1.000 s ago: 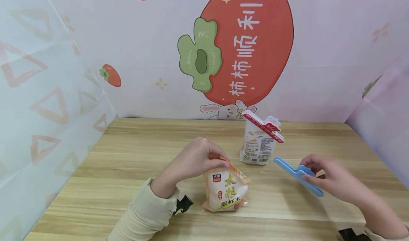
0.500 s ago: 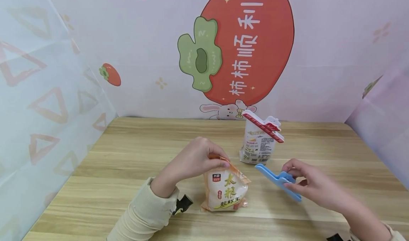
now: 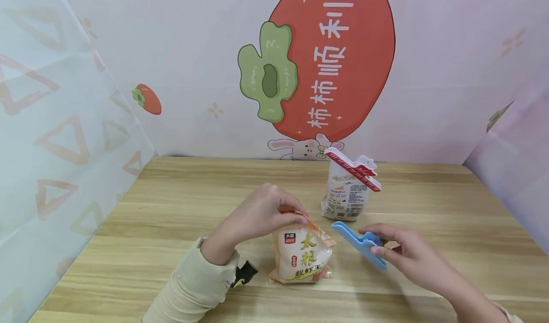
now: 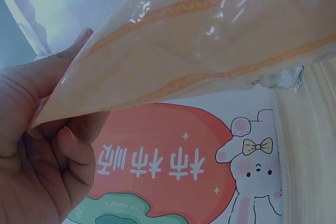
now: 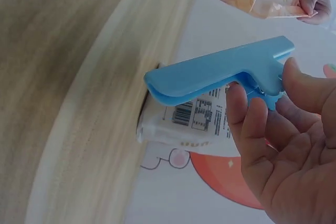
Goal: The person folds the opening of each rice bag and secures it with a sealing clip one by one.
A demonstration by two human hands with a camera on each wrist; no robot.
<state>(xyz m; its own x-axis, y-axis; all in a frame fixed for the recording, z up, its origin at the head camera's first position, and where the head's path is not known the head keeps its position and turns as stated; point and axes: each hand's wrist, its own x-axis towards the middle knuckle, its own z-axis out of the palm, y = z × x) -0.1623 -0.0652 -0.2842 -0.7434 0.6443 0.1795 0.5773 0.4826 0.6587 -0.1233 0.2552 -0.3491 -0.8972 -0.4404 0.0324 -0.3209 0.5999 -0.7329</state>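
Note:
My left hand (image 3: 268, 213) pinches the top corner of an orange and white rice bag (image 3: 300, 258), which stands upright on the table. In the left wrist view the clear and orange side of the bag (image 4: 199, 40) stretches away from my thumb and fingers. To the right of the bag, my right hand (image 3: 403, 247) holds a blue bag clip (image 3: 360, 244) by its handles, between thumb and fingers. The clip's long bar slants, its upper end close to the bag's right top corner. Seen from the right wrist, the clip's long jaws (image 5: 210, 74) look nearly closed.
Behind the blue clip stands a second, white bag (image 3: 343, 199) with printed text. A red and white bag clip (image 3: 353, 168) sits slanted across its top. The wooden table (image 3: 193, 180) ends at a wall sheet printed with a large persimmon (image 3: 351, 75).
My right hand has carried the blue clip leftward, from the right side of the table to near the rice bag. My left hand and the rice bag have stayed in place.

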